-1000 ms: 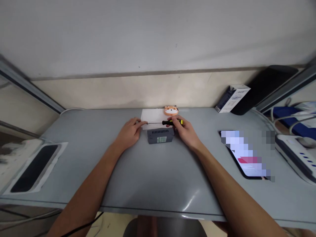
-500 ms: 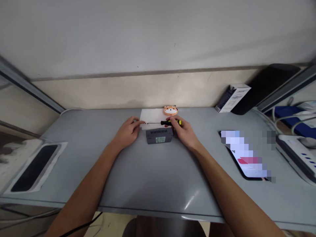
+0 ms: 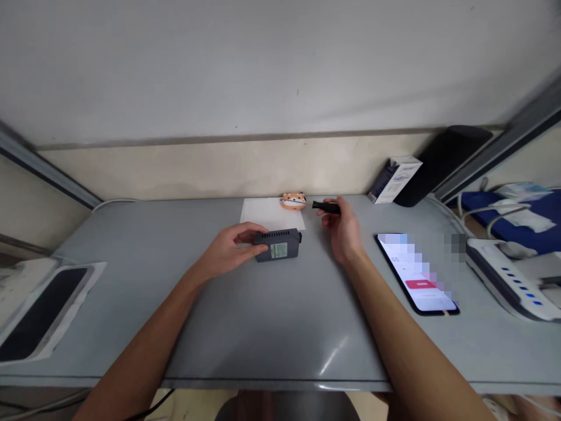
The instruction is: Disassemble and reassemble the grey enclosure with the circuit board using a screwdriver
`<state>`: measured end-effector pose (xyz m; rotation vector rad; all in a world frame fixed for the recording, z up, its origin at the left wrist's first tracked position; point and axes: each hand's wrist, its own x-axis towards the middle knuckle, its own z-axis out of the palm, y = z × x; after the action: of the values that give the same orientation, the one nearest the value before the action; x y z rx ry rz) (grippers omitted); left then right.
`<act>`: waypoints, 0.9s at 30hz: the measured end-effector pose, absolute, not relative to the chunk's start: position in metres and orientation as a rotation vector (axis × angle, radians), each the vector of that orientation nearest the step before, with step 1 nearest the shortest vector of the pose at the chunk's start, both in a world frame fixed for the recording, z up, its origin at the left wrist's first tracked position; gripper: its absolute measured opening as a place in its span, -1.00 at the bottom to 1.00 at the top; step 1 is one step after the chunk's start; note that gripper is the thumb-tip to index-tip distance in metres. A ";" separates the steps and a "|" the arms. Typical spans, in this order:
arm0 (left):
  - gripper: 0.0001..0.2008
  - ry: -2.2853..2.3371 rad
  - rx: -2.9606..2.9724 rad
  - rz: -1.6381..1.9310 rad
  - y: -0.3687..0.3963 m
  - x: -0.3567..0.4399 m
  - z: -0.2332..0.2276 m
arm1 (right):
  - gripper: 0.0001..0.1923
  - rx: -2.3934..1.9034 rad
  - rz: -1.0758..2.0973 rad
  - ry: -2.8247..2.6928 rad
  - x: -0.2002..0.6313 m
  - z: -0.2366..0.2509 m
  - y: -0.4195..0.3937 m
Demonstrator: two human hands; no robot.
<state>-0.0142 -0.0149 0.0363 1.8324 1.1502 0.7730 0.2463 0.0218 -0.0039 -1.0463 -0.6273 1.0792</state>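
My left hand (image 3: 232, 248) grips the left end of a dark grey vented box (image 3: 277, 245), thumb on its front face. The box stands on the desk with a row of slots along its top and a green and white label in front. In my right hand (image 3: 344, 231) is a screwdriver (image 3: 325, 207) with a black and yellow handle, its thin shaft pointing left. That shaft crosses in front of an orange fox-faced case (image 3: 293, 200). Behind the box lies a white sheet of paper (image 3: 267, 214). Any small part on the paper is too small to make out.
On the right of the grey desk (image 3: 263, 327) lies a lit phone (image 3: 414, 278), with a white power strip (image 3: 508, 275) beyond it. A carton (image 3: 397, 180) and a black cylinder (image 3: 438, 166) stand at the back right. A dark-screened tablet-like panel (image 3: 44, 313) lies at left.
My left hand has left the paper and taken hold of the grey box. My right hand has moved right with the screwdriver, away from the paper. The view has shifted slightly.
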 end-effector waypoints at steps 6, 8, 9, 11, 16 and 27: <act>-0.55 1.242 1.775 0.821 -0.007 -0.004 0.008 | -0.58 -1.031 1.023 -0.571 0.257 -0.003 0.025; -0.56 1.272 1.824 0.805 -0.008 -0.001 0.005 | -0.57 -1.041 1.018 -0.591 0.257 -0.003 0.024; -0.57 1.288 1.849 0.800 -0.009 0.000 0.005 | -0.57 -1.048 1.019 -0.601 0.257 -0.003 0.024; -0.59 1.316 1.891 0.792 -0.009 0.002 0.004 | -0.56 -1.065 1.027 -0.614 0.256 -0.002 0.023; -0.61 1.325 1.935 0.717 -0.010 -0.001 0.008 | -0.56 -1.076 1.036 -0.628 0.254 0.002 0.022; -0.15 1.094 2.127 0.377 -0.021 -0.013 0.028 | -0.52 -1.080 1.018 -0.680 0.254 0.008 0.021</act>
<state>-0.0128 -0.0213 0.0279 2.1266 1.0944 0.3766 0.2538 0.0211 0.0082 -1.0802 -0.6799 1.0178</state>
